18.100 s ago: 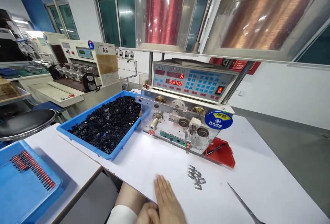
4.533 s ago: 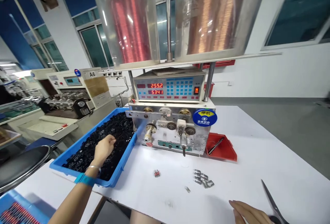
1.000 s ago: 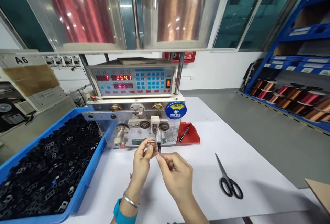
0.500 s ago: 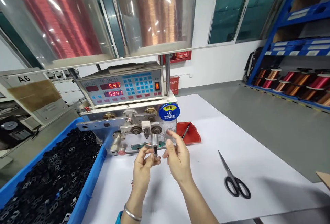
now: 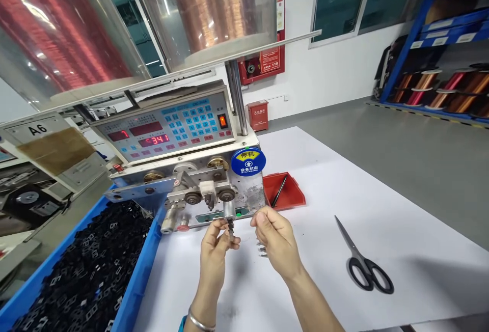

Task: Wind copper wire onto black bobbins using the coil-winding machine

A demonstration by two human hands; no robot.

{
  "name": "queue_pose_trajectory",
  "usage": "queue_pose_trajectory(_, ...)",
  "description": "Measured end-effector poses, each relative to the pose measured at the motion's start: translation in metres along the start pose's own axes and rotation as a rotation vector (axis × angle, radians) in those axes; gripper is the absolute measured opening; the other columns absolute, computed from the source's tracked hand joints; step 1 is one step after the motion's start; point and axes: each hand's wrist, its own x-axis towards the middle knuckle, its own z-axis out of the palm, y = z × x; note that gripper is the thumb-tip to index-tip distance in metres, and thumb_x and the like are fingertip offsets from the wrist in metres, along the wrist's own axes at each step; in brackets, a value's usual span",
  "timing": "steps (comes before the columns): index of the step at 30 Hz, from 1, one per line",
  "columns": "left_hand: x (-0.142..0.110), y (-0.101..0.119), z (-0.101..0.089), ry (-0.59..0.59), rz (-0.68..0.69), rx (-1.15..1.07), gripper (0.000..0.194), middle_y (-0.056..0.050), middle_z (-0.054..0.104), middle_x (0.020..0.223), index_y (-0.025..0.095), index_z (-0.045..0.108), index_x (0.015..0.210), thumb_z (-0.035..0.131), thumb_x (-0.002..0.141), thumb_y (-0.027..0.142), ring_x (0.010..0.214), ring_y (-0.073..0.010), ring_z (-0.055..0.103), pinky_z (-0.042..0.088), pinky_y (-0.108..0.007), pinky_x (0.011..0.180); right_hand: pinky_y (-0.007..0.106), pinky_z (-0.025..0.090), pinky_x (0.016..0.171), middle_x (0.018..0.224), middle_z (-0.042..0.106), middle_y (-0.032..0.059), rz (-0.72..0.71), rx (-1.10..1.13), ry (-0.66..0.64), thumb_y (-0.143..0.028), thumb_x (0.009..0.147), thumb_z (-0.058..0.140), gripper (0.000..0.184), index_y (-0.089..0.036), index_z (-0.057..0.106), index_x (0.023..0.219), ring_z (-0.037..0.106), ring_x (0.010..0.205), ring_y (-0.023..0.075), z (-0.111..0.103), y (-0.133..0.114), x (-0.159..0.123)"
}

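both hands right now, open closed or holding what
Left hand: fingers closed on a small part at the machine.
Right hand: fingers closed; whether they hold anything cannot be told.

Two bare hands reach in from below, with the forearms uncovered as far as they show. Just below the left hand [image 5: 213, 255], a shiny silver bangle [image 5: 201, 323] circles the wrist. It is a smooth, rounded metal ring, plain in the part that shows, with bright highlights along its curve. Beside the bangle, on the outer side of the same wrist, is the edge of a teal-blue band [image 5: 183, 324], mostly cut off by the view. The right hand [image 5: 280, 243] has a bare wrist and forearm below it.
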Motion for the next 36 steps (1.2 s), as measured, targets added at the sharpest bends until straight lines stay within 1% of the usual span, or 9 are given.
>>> queue_pose_trajectory(6, 0.003, 0.001, 0.000, -0.069, -0.015, 0.037, 0.026, -0.001, 0.065, 0.085, 0.018, 0.056, 0.081, 0.072, 0.066, 0.033, 0.055, -0.0110, 0.062, 0.048, -0.024, 0.051, 0.022, 0.022, 0.041, 0.045, 0.027, -0.0098, -0.040, -0.152, 0.070, -0.054, 0.084, 0.047, 0.038, -0.021, 0.048, 0.065, 0.024, 0.040, 0.0075, 0.003, 0.021, 0.011)
queue_pose_trajectory(13, 0.011, 0.000, -0.005, -0.094, -0.032, 0.084, 0.036, 0.000, 0.063, 0.066, 0.015, 0.061, 0.079, 0.074, 0.063, 0.045, 0.043, -0.0081, 0.053, 0.041, -0.021, 0.042, 0.023, 0.040, 0.053, 0.054, 0.046, -0.0040, 0.151, -0.257, -0.107, -0.044, 0.086, 0.039, 0.034, -0.022, 0.039, 0.061, 0.045, 0.051, 0.0109, 0.017, 0.057, -0.008)
queue_pose_trajectory(17, 0.014, -0.005, -0.007, -0.105, 0.007, 0.107, 0.035, 0.003, 0.058, 0.058, 0.015, 0.060, 0.069, 0.074, 0.062, 0.046, 0.043, -0.0073, 0.050, 0.039, -0.020, 0.043, 0.024, 0.041, 0.055, 0.053, 0.050, -0.0035, 0.159, -0.328, -0.113, -0.035, 0.087, 0.036, 0.032, -0.022, 0.039, 0.058, 0.048, 0.051, 0.0112, 0.022, 0.062, -0.010)
queue_pose_trajectory(21, 0.017, -0.007, -0.009, -0.056, 0.151, 0.196, 0.037, 0.005, 0.052, 0.053, 0.016, 0.055, 0.061, 0.070, 0.067, 0.049, 0.043, -0.0052, 0.041, 0.036, -0.019, 0.045, 0.027, 0.046, 0.060, 0.065, 0.057, 0.0008, 0.123, -0.426, -0.067, -0.030, 0.084, 0.044, 0.027, -0.020, 0.057, 0.063, 0.054, 0.059, 0.0143, 0.015, 0.060, -0.006)
queue_pose_trajectory(23, 0.018, -0.007, -0.010, -0.025, 0.206, 0.264, 0.038, 0.005, 0.050, 0.051, 0.017, 0.055, 0.062, 0.068, 0.068, 0.052, 0.045, -0.0065, 0.041, 0.036, -0.019, 0.046, 0.029, 0.050, 0.061, 0.094, 0.061, 0.0071, 0.060, -0.488, -0.012, -0.030, 0.083, 0.049, 0.020, -0.021, 0.067, 0.087, 0.059, 0.065, 0.0150, 0.009, 0.056, -0.005)
queue_pose_trajectory(26, 0.020, -0.005, -0.014, -0.031, 0.254, 0.367, 0.039, 0.004, 0.050, 0.051, 0.017, 0.055, 0.063, 0.064, 0.070, 0.055, 0.048, -0.0087, 0.044, 0.037, -0.020, 0.048, 0.029, 0.056, 0.064, 0.132, 0.046, 0.0111, -0.125, -0.494, 0.008, -0.027, 0.084, 0.051, 0.042, -0.027, 0.052, 0.126, 0.065, 0.072, 0.0138, 0.004, 0.048, -0.002)
queue_pose_trajectory(31, 0.016, 0.020, -0.032, -0.018, 0.424, 0.810, 0.024, 0.003, 0.056, 0.054, 0.018, 0.059, 0.070, 0.057, 0.079, 0.041, 0.047, -0.0106, 0.047, 0.037, -0.021, 0.047, 0.035, 0.050, 0.094, 0.133, 0.052, 0.0074, -0.389, -0.444, -0.133, -0.014, 0.083, 0.049, 0.044, -0.025, 0.055, 0.125, 0.055, 0.115, 0.0220, 0.004, 0.036, 0.007)
queue_pose_trajectory(34, 0.018, 0.047, -0.040, -0.002, 0.691, 1.080, 0.013, -0.001, 0.065, 0.062, 0.020, 0.063, 0.073, 0.057, 0.079, 0.030, 0.054, -0.0136, 0.056, 0.041, -0.023, 0.055, 0.031, 0.056, 0.085, 0.135, 0.050, 0.0069, -0.402, -0.401, -0.192, -0.008, 0.077, 0.051, 0.054, -0.024, 0.052, 0.128, 0.056, 0.114, 0.0213, 0.004, 0.034, 0.011)
queue_pose_trajectory(36, 0.026, 0.064, -0.040, 0.018, 0.778, 1.135, 0.014, -0.002, 0.066, 0.061, 0.020, 0.062, 0.066, 0.060, 0.075, 0.029, 0.056, -0.0149, 0.056, 0.042, -0.024, 0.057, 0.028, 0.059, 0.077, 0.136, 0.049, 0.0067, -0.408, -0.375, -0.196, -0.005, 0.073, 0.051, 0.058, -0.024, 0.052, 0.127, 0.058, 0.111, 0.0204, 0.004, 0.035, 0.013)
